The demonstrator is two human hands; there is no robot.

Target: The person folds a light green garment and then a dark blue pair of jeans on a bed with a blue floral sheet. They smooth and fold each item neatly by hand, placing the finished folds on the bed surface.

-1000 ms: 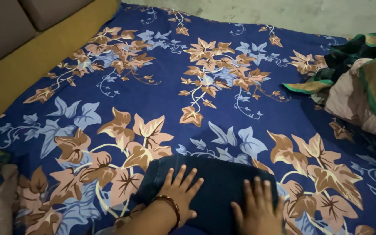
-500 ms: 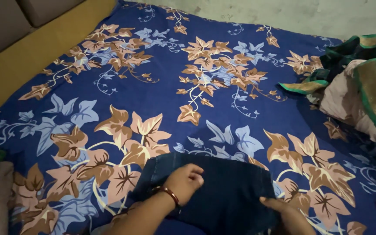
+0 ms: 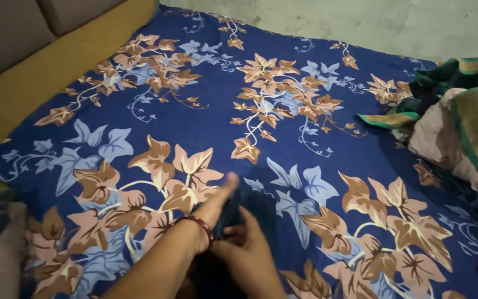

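Dim, warm indoor light here; colours stay rich mid-frame while the lower corners sink into shadow, and both hands show motion blur, the surroundings reasonably sharp.

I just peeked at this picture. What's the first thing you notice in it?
The big blue bedsheet with brown and pale blue leaves fills nearly the whole view. Near the bottom middle, the left hand, with a red bangle on its wrist, and the right hand meet over a dark blue folded garment, mostly hidden between them. At the right edge lies a heap of green, gold and pink clothes.
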